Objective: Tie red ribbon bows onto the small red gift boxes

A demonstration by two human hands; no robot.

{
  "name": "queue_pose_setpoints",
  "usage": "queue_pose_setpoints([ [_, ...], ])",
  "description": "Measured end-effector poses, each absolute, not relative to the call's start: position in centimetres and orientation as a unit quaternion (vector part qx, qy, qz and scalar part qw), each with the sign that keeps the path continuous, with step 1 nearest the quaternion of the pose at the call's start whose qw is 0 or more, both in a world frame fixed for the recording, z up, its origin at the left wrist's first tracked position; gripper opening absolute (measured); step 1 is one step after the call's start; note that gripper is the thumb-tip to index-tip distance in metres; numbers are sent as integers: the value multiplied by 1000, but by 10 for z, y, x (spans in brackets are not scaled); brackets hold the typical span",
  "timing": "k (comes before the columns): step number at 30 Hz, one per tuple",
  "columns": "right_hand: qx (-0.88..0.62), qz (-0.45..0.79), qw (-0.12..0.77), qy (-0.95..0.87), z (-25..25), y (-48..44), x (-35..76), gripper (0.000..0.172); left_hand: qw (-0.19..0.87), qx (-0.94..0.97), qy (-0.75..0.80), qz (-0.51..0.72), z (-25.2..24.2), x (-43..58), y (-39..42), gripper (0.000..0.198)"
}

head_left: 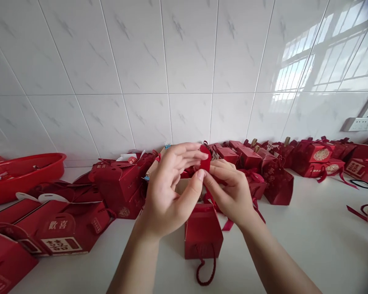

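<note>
Centre: your left hand (167, 190) and right hand (233, 194) pinch a red tag (205, 160) over a red box (202, 234); ribboned boxes (313, 157) upper right, flat blanks (58, 237) lower left.

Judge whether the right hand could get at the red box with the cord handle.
Probably yes: the red box stands just below the right hand, nothing between them. But that hand and the left hand both pinch a red tag, so its fingers are busy.
</note>
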State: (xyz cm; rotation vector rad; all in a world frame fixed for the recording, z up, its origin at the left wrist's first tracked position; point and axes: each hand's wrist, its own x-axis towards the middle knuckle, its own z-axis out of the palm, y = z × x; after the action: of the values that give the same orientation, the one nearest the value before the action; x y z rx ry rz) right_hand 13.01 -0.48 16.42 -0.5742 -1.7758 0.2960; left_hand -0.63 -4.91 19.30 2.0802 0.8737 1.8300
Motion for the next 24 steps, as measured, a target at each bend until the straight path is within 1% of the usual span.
queue_pose_setpoints([
  [3, -237, 176, 625, -723, 164, -5, 131, 15, 88, 692, 323, 639, 194, -12, -47, 17],
  [5, -225, 213, 638, -705, 163, -3, 132, 14, 98, 688, 371, 616, 195, -16, -45, 12],
  [8, -209, 244, 649, -689, 162, -2, 133, 18, 158, 731, 419, 514, 194, -18, -42, 15],
  [11, -198, 252, 656, -683, 160, -1, 133, 20, 194, 774, 406, 445, 193, -15, -38, 17],
  [13, -200, 251, 658, -680, 159, 0, 134, 21, 200, 777, 397, 446, 193, -13, -36, 12],
  [16, -206, 259, 669, -665, 159, 0, 135, 18, 202, 743, 406, 491, 193, -14, -33, 11],
  [18, -213, 270, 676, -651, 159, 0, 136, 17, 182, 720, 423, 519, 193, -18, -33, 11],
  [19, -218, 275, 679, -645, 159, 0, 136, 17, 162, 719, 432, 520, 193, -19, -33, 14],
  [22, -231, 270, 687, -634, 160, -2, 136, 17, 85, 757, 445, 470, 192, -18, -34, 20],
  [24, -234, 252, 692, -635, 161, -3, 135, 17, 26, 778, 456, 431, 191, -14, -34, 18],
])
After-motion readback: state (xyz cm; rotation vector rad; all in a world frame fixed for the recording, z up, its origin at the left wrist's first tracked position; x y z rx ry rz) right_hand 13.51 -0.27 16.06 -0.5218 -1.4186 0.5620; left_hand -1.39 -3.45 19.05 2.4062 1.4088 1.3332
